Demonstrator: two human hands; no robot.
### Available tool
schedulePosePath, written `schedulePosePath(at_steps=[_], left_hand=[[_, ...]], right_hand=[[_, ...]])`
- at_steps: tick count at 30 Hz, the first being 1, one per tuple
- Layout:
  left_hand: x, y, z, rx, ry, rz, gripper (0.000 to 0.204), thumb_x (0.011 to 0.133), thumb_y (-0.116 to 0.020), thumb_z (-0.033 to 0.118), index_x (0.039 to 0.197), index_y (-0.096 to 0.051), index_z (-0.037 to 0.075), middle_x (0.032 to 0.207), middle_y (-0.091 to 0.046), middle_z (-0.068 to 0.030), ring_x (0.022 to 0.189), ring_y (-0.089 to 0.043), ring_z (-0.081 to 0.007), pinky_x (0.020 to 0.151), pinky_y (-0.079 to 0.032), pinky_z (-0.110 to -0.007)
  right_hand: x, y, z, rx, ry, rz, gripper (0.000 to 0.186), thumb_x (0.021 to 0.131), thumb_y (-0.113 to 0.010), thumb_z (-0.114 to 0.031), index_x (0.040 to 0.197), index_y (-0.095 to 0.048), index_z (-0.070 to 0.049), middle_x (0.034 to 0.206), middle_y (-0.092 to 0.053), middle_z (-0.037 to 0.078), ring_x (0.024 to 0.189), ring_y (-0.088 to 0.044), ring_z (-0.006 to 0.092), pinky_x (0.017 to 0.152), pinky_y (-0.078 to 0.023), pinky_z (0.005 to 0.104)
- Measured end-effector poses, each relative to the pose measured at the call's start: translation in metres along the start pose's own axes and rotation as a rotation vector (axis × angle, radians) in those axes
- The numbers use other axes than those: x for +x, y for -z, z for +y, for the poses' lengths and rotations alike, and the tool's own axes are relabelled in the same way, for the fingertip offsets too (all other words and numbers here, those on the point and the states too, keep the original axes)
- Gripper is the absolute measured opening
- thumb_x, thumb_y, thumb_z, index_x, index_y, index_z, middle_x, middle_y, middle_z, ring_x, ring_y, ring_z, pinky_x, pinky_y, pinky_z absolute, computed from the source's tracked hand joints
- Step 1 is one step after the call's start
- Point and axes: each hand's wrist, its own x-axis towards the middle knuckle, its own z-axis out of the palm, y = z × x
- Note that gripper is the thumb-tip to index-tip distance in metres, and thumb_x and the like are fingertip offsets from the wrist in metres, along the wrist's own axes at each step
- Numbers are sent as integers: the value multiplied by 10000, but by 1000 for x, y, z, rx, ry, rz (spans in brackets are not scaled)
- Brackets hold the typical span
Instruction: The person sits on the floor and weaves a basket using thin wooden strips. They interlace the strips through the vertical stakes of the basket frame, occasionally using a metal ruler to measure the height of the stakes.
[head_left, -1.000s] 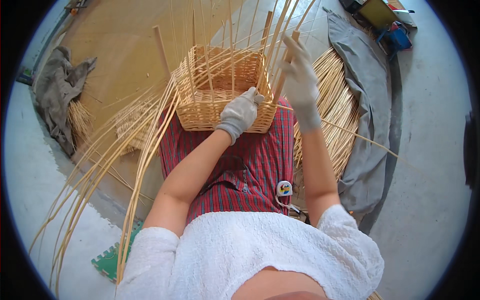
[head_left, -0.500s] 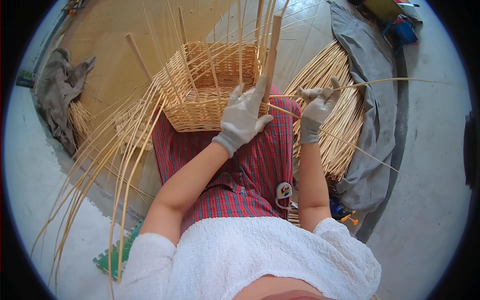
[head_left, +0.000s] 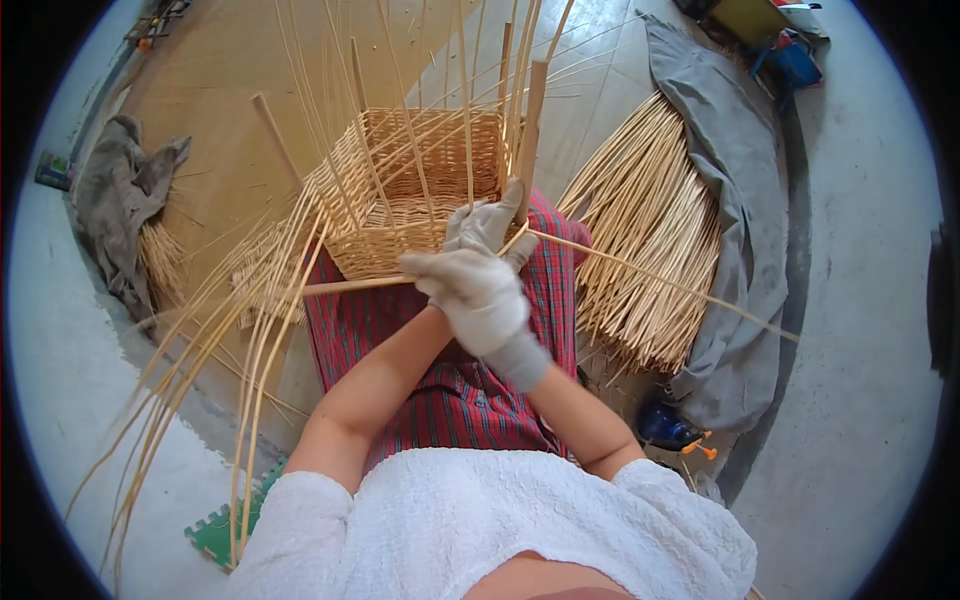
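A half-woven rectangular wicker basket (head_left: 370, 245) rests on my lap, with thin upright stakes and thicker wooden corner posts (head_left: 533, 125) standing from it. My gloved left hand (head_left: 484, 225) is closed over the basket's near wall beside the near right post. Crossing over it, my gloved right hand (head_left: 475, 295) is slightly blurred and grips a willow rod (head_left: 350, 286) that points left along the outside of the near wall. Its fingertips are partly hidden. Another thin rod (head_left: 660, 278) runs from the near right corner out to the right. Long loose rods (head_left: 265, 345) trail from the left corner.
A large bundle of willow rods (head_left: 655, 240) lies on grey cloth (head_left: 750, 230) to the right. On the left are more grey cloth (head_left: 125, 200) and a smaller bundle (head_left: 160, 255). A dark blue object (head_left: 665, 425) with orange parts sits near my right elbow.
My right hand has swung from the right across to the left over my left hand, carrying the rod, which now points left instead of right. My left hand stays at the basket's near right corner.
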Motion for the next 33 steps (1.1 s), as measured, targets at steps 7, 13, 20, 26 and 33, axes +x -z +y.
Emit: schedulePosePath(at_steps=[7, 13, 20, 26, 33], left_hand=[[-14, 42, -64, -1263, 614, 134, 300, 1049, -640, 198, 1298, -639, 30, 1034, -730, -70, 973, -693, -130, 873, -561, -266], [59, 71, -25, -904, 469, 29, 377, 1009, -712, 280, 1267, -615, 23, 907, -696, -48, 808, -681, -117, 746, -565, -278], [151, -11, -14, -1328, 238, -93, 641, 1015, -691, 313, 1526, -412, 43, 1300, -596, -92, 1153, -616, -162, 956, -534, -345], [92, -15, -11, -1247, 162, -256, 748, 1037, -653, 211, 1626, -243, -2, 1588, -448, -129, 1454, -423, -192, 1196, -356, -324], [86, -22, -26, -1051, 239, -162, 813, 1012, -686, 174, 1631, -194, -16, 1585, -428, -226, 1438, -461, -256, 1173, -394, -362]], right_hand=[[74, -23, -104, -2394, -523, -293, 611, 791, -876, -402, 1217, -650, -27, 1070, -646, 156, 1038, -645, 285, 903, -529, 401], [68, 14, -89, -2480, -195, -141, 425, 763, -900, -271, 1001, -627, -47, 950, -596, 141, 863, -624, 322, 787, -518, 431], [61, 54, -57, -2612, 541, -2, 150, 887, -705, -152, 966, -606, -70, 907, -596, 145, 862, -638, 359, 728, -517, 490], [67, 70, -81, -2389, 435, -22, 158, 901, -667, -174, 1031, -633, -91, 919, -623, 130, 904, -635, 365, 780, -513, 464], [80, 91, -74, -2411, 454, -110, 197, 934, -646, -239, 1050, -642, -80, 957, -655, 133, 950, -638, 365, 807, -518, 451]])
